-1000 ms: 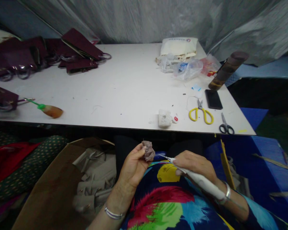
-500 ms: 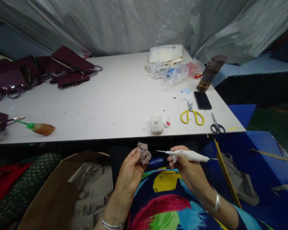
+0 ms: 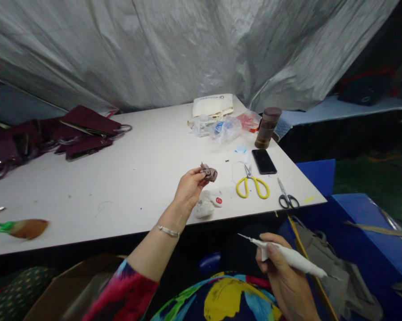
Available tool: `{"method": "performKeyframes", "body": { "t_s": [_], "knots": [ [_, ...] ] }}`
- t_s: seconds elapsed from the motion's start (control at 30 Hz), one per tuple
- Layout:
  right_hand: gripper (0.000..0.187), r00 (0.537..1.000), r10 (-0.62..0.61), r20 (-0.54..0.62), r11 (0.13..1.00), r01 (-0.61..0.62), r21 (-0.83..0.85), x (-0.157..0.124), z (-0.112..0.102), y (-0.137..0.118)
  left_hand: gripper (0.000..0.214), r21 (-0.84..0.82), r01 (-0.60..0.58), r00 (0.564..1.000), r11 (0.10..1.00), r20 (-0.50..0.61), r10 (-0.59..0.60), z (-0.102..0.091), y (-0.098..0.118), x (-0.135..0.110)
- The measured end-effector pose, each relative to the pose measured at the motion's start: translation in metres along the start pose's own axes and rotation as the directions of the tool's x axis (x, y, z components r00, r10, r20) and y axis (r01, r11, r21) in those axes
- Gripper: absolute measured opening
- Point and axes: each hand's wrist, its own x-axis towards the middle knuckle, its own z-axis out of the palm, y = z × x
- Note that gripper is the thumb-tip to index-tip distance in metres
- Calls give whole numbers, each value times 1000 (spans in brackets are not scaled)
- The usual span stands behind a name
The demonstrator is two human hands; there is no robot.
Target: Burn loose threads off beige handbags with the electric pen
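Observation:
My left hand pinches a crumpled brownish-grey cloth above the white table. Just below it, near the table's front edge, lies a whitish block beside a small white piece with a red spot. My right hand is closed around a slim tool with a white-wrapped handle; its thin metal tip points up and left. That hand is in front of the table edge, over my lap.
Yellow-handled scissors, black-handled scissors, a phone and a brown bottle are at the right. Plastic bags lie farther back. Dark maroon bags and a brush with a green handle are left.
My left hand has moved forward and up over the table with the cloth. My right hand has shifted right and lower in view with the tool. The view has tilted up.

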Motion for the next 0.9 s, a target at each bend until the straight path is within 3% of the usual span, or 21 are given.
{"method": "performKeyframes", "body": {
  "t_s": [0.13,0.23,0.37,0.47,0.6,0.7,0.8,0.87,0.9],
  "knots": [
    [25,1000,7,-14,999,-7,-31,1,-12,1,33,82,64,998,995,12,-65,28,-2,49],
    [25,999,43,-2,998,-43,-36,3,-17,5,31,121,1,999,993,-34,3,23,-4,56],
    [30,998,61,30,997,-60,-45,8,-16,12,25,126,-178,981,976,-58,186,-18,-1,34],
    [32,994,90,57,993,-86,-75,15,-6,17,29,128,-215,970,968,-88,227,-57,3,22],
    [32,981,123,147,989,-109,-98,22,10,19,30,129,-270,941,954,-172,290,-97,12,26],
    [30,968,173,184,980,-150,-133,23,17,16,26,155,-395,869,906,-258,423,-123,25,25],
    [30,962,220,162,966,-192,-171,22,15,14,26,298,-490,748,819,-339,571,-158,38,9],
    [31,956,232,179,962,-199,-185,24,9,17,28,521,-445,667,728,-350,658,-185,42,-10],
    [32,952,238,191,960,-201,-194,25,5,20,30,623,-387,655,680,-333,678,-197,42,-20]
  ]
}}
